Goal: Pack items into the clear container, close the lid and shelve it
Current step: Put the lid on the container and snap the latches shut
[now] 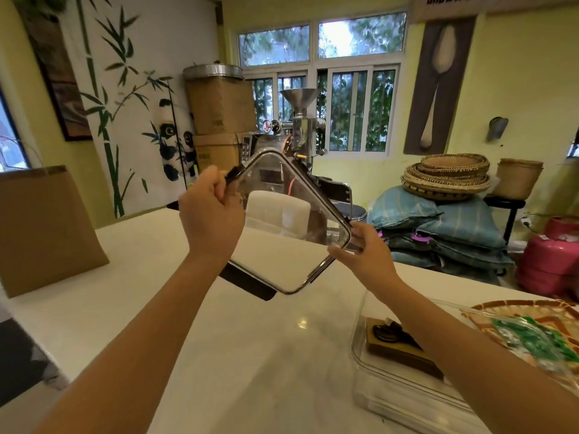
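A person holds a clear lid (291, 233) tilted in mid-air above a white desk (194, 324). The left hand (211, 214) is clamped on the lid's upper-left edge; the right hand (363, 249) pinches its right corner. Below and just right of the right hand, the clear container (404, 399) sits open on the desk with a flat brown item (401, 349) inside. Packing looks begun; closing and shelving remain. The desk beneath both hands is bare; a patterned tray (532, 327) sits close against the container's far side.
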